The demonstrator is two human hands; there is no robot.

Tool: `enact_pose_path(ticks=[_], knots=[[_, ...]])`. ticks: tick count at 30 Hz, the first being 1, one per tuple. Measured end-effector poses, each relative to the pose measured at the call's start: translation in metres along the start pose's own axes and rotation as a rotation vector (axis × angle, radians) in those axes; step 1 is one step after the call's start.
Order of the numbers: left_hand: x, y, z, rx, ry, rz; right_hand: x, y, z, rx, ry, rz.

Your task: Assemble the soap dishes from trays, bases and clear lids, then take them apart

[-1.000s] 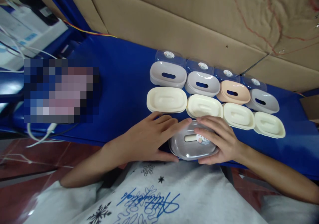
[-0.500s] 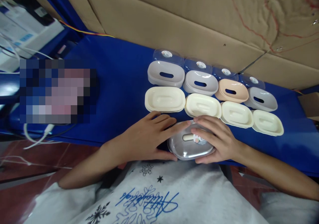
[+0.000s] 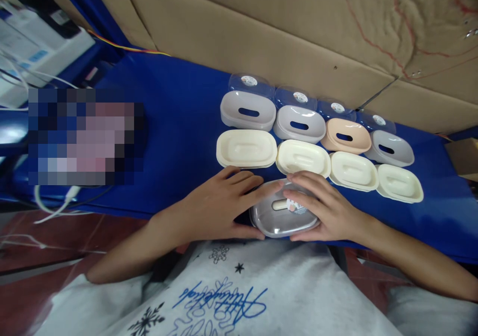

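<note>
Apparently greyish oval box [image 3: 286, 222], glossy clear lid [image 3: 267, 211]; held in grip of left hand [image 3: 224, 201], right hand [image 3: 328, 206].

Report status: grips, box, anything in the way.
Left grip on left end of box, right grip on its right. Clear lid on. Four cream trays just beyond, near right grip.

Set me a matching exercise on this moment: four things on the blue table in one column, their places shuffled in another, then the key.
1. Peach dish
2. Cream trays
3. Row of clear lids
4. Covered dish

A. Nearest of the three rows to the wearer
B. Between left hand and right hand
C. Between two grey dishes
D. At the back, along the cardboard

Pairs: 1-C, 2-A, 3-D, 4-B
</note>
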State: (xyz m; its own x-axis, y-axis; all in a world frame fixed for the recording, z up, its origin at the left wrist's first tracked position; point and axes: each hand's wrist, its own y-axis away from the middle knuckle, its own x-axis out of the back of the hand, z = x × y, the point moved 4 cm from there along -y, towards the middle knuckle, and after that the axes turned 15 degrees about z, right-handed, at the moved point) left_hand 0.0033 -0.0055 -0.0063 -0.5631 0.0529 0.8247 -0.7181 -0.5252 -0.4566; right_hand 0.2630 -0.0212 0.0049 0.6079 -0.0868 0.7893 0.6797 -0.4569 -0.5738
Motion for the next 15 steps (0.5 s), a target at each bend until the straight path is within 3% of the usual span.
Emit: enact_pose_path(ticks=[5,15], knots=[[0.0,-0.001,0.001,-0.003,0.01,-0.003,0.004,-0.003,0.001,-0.028,-0.08,-0.097],[0.002,0.001,0.002,0.047,0.069,-0.008,-0.008,0.004,-0.002,-0.107,-0.104,-0.005]])
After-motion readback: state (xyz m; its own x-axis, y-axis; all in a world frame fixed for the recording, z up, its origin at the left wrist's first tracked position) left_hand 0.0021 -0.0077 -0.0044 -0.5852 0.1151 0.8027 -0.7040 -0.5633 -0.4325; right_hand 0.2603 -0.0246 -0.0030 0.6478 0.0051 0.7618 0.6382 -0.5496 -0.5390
